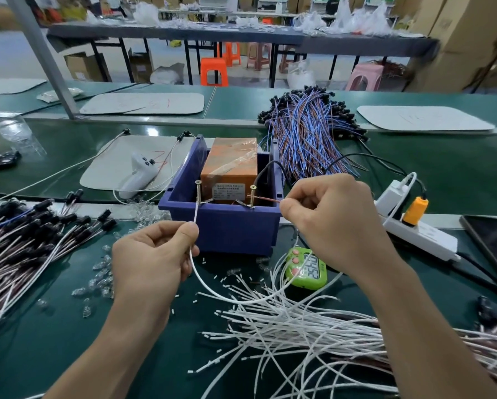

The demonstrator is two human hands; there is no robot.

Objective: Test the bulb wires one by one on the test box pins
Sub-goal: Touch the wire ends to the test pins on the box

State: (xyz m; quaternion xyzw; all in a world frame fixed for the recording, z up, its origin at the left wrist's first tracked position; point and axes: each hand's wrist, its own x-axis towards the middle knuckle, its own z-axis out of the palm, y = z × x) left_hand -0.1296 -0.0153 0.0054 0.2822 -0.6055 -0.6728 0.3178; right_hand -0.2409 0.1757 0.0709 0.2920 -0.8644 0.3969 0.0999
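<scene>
Two bare forearms rise from the bottom edge of the frame over a green table. Beneath the right forearm, at lower right, lies a loose pile of white wires.

At centre left, the left hand pinches a white wire between thumb and forefinger. The wire's short free end runs up from the pinch and touches the left pin, a brass screw standing upright on the near rim of the blue test box. Below the pinch the wire sags in a loop and climbs toward the underside of the right hand.

The right hand, at centre right, has its fingers curled and its thumb and forefinger clamped on a thin reddish lead. The lead lies roughly level, its tip against the right pin — a second upright screw on the same rim. An orange block wrapped in clear tape sits inside the box.

A green timer lies just below the right hand. Right of it is a white power strip with an orange plug, and a dark phone lies at the right edge. A bundle of blue and brown wires lies behind the box at upper centre. Black-capped wires fan out at the left edge, with small clear bulbs scattered beside them.
</scene>
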